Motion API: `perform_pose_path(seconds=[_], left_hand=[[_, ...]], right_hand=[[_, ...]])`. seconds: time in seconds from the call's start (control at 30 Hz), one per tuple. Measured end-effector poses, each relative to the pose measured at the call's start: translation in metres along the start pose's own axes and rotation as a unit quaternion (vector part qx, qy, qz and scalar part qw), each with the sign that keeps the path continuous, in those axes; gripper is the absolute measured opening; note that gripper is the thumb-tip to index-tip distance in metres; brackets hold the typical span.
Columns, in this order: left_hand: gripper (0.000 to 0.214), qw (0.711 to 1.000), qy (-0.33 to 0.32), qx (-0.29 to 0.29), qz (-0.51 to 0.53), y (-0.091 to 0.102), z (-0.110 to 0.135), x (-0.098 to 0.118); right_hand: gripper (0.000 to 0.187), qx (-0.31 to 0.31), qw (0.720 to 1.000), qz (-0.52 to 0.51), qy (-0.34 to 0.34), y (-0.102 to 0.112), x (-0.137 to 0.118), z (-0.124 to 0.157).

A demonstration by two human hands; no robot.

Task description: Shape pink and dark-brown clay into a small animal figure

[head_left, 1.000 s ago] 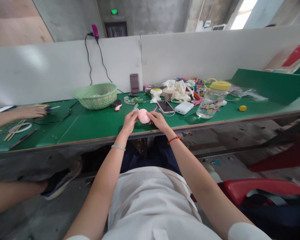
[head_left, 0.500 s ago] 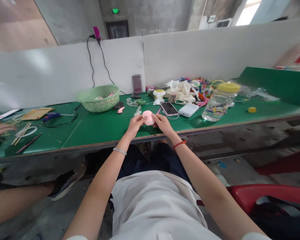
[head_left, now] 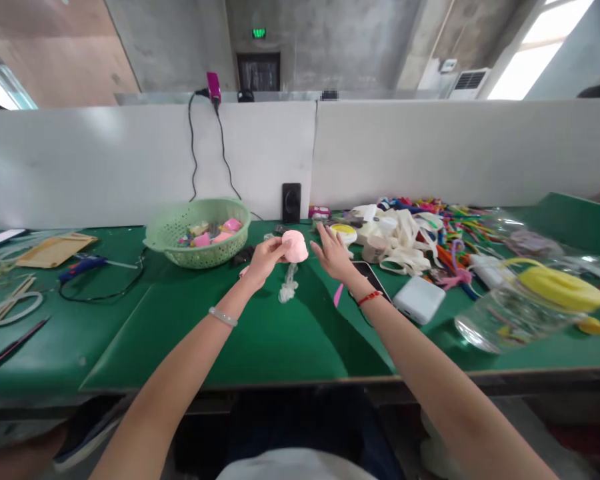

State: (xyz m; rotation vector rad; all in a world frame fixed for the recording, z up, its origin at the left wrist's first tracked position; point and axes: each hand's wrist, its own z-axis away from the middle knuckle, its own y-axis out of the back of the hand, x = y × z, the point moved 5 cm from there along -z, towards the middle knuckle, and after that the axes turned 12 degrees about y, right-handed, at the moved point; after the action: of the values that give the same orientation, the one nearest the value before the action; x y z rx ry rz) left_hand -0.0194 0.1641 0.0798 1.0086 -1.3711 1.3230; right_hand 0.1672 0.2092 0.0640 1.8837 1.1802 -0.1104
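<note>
A rounded, soft-looking pink lump, perhaps modelling clay (head_left: 295, 247), is pinched between the thumb and fingers of my left hand (head_left: 266, 261), above the table. My right hand (head_left: 334, 255) is apart from the lump, fingers stretched out and open, beside a small white tub with a yellow top (head_left: 344, 233). I cannot tell whether it touches the tub. Below the lump lies a crumpled clear plastic piece (head_left: 289, 285). Under my right wrist a phone (head_left: 370, 275) is partly hidden, with a pink strip (head_left: 338, 295) to its left.
A green basket (head_left: 207, 257) holds pink packets. To the left lie a blue glue gun (head_left: 83, 267), a cardboard piece (head_left: 56, 250) and sticks. A white power bank (head_left: 419, 299), a yellow-lidded water bottle (head_left: 520, 307), white bags (head_left: 397, 240) and colourful stems (head_left: 447, 220) are at the right.
My right hand has let go of the pink lump and reached forward to the tub, fingers spread. My left hand keeps the lump, lifted forward. The view has moved closer to the table.
</note>
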Motion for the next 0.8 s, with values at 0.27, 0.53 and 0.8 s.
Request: perform_pose_path(seconds=[0.27, 0.53, 0.8], left_hand=[[0.054, 0.999, 0.009, 0.024, 0.037, 0.023, -0.081, -0.015], [0.056, 0.997, 0.047, 0.031, 0.044, 0.029, -0.110, -0.043], [0.050, 0.996, 0.059, 0.045, 0.049, 0.032, -0.115, -0.049]], right_hand=[[0.070, -0.123, 0.949, 0.271, 0.102, -0.066, 0.061, -0.105], [0.093, 0.100, 0.977, 0.124, -0.144, -0.112, 0.127, -0.160], [0.086, 0.143, 0.973, 0.081, -0.164, -0.135, 0.134, -0.171]])
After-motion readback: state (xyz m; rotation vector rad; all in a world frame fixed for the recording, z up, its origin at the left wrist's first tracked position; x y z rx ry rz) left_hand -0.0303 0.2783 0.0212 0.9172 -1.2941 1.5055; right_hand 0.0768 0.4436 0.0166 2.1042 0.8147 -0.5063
